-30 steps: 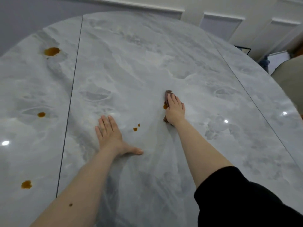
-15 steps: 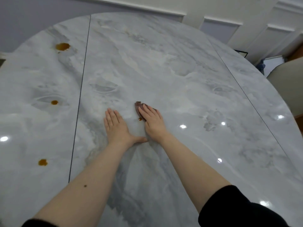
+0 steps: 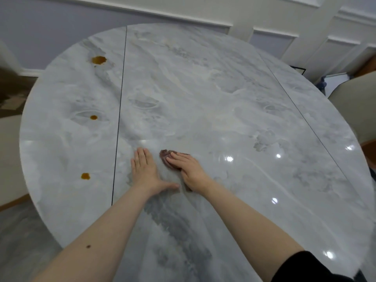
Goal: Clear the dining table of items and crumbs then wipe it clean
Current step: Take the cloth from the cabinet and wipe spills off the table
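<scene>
Near the table's point(image 3: 264, 200) front edge, left hand point(image 3: 145, 171) lies spread flat while right hand point(image 3: 189, 169), fingers straight, presses the brown cloth point(image 3: 165, 156), now swept leftward over the small drips, leaving three amber spills point(image 3: 85, 176) farther left.

Dining room of a home.
Round glossy grey marble table point(image 3: 203, 88), white panelled wainscoting point(image 3: 284, 27), beige upholstered chair point(image 3: 356, 110) at the table's edge.
</scene>
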A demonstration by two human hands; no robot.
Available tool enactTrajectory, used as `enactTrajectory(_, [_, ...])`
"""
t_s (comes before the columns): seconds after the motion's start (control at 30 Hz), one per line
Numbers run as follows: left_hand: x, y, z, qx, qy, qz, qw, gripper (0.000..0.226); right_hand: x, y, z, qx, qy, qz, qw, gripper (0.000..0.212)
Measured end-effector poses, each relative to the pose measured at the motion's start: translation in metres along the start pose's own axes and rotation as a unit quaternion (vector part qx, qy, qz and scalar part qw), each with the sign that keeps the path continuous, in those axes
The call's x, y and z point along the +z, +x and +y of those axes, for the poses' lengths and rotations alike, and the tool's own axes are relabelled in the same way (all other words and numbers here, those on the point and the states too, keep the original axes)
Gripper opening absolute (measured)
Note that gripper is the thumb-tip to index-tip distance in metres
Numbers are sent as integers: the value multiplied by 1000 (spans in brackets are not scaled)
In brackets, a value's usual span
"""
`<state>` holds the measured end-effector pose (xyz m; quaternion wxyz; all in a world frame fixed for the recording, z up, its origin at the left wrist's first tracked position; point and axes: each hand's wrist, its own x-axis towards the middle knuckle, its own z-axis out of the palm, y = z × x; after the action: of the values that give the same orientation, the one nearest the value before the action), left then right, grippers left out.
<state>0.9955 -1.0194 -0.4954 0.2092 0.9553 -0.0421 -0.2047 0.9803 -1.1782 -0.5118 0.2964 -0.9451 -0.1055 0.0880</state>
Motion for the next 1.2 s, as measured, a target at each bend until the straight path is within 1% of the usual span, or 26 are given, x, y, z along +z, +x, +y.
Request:
enactTrajectory(0.07, [1, -5, 1, 5, 3, -12, 1000, 154, -11, -7, -4, 1, 38, -21, 999, 57])
enactTrajectory(0.1, [0, -7, 1, 8, 4, -18, 1000, 155, -21, -11, -7, 19, 58, -24, 998, 55])
enactTrajectory(0.23, [-6, -4, 6, 12, 16, -34, 999, 157, -60, -10, -9, 164, 135, 12, 977, 39])
enactTrajectory(0.3, [-10, 3, 5, 7, 20, -44, 999, 158, -62, 1, -5, 205, 118, 36, 971, 36])
enactTrajectory(0.33, [-11, 5, 4, 8, 26, -48, 998, 159, -58, 5, -1, 210, 84, 47, 973, 38])
enactTrajectory(0.43, [-8, 8, -4, 18, 35, -61, 997, 161, -29, 3, 11, 175, -60, 40, 982, 47])
enactTrajectory(0.5, [-5, 11, -8, 24, 31, -61, 997, 161, -12, -5, 18, 163, -110, 26, 980, 50])
enactTrajectory(0.53, [-5, 11, -8, 27, 29, -58, 998, 161, -9, -9, 20, 163, -125, 31, 978, 51])
enactTrajectory(0.67, [-2, 11, -8, 30, 22, -53, 998, 161, -5, 18, 21, 168, -140, 65, 974, 52])
enactTrajectory(0.77, [-1, 11, -9, 32, 13, -38, 999, 161, -3, 55, 12, 165, -159, 52, 972, 52])
enactTrajectory(0.87, [-2, 12, -10, 32, 8, -30, 999, 160, 8, 67, -1, 130, -174, 41, 975, 51])
enactTrajectory(0.93, [-2, 10, -10, 32, 4, -28, 999, 160, 14, 55, -5, 104, -179, 28, 978, 51])
enactTrajectory(1.03, [-3, 5, -10, 38, 9, -7, 999, 157, 18, 24, -8, 63, -179, 15, 982, 51])
enactTrajectory(1.13, [1, -6, -8, 55, 11, 20, 998, 147, 19, -20, -4, 26, -176, -13, 984, 61])
enactTrajectory(1.2, [4, -18, -7, 74, 27, 26, 997, 143, 9, -44, 15, 32, -187, -15, 982, 64])
